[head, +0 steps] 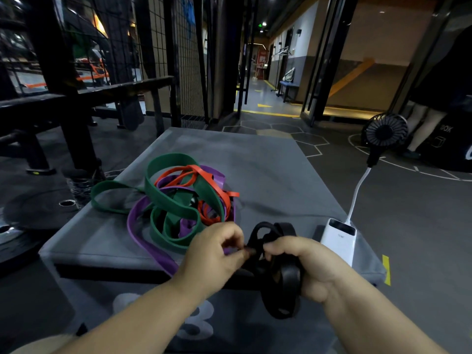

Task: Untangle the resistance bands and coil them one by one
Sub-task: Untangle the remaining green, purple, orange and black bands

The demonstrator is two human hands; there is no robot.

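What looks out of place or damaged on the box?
The wide green rubber band, thin red rubber band and purple rubber band lie tangled in one heap on the grey padded box, the purple one running to its front edge. The white power bank sits close to the right edge. No damage visible.

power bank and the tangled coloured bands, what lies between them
In the head view, the black band lies between the power bank and the tangled bands, gripped by the left hand and right hand.
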